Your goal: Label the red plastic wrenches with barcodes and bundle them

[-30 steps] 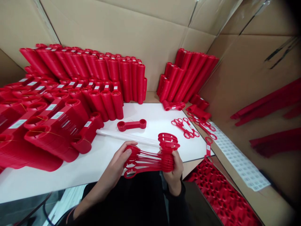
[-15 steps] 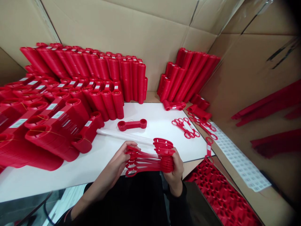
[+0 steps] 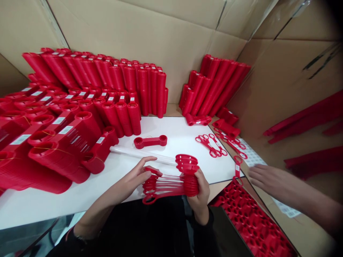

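A loose stack of red plastic pieces with a ring at each end point(image 3: 168, 185) is between my hands, above the table's front edge. My right hand point(image 3: 201, 192) is wrapped round the right-end rings, which sit close together. At the fanned-out left ends, my left hand point(image 3: 136, 176) holds the stack with its thumb against the side; some of its fingers are hidden behind the pieces. Just beyond lies a clear white tube point(image 3: 142, 153). Farther back on the white table point(image 3: 171, 130) rests a short red stack point(image 3: 150, 142) of the same shape.
Tall red stacks point(image 3: 107, 73) crowd the left and back, many labelled. More stacks point(image 3: 214, 85) lean at the back right. Loose red pieces point(image 3: 211, 145) lie near a label sheet point(image 3: 253, 153). Another person's hand point(image 3: 264, 178) reaches above a bin of red pieces point(image 3: 249, 214).
Another person's hand has come in from the right over the label sheet. My left forefinger has lifted and straightened, and the left ends of the stack have shifted. My right hand stays put.
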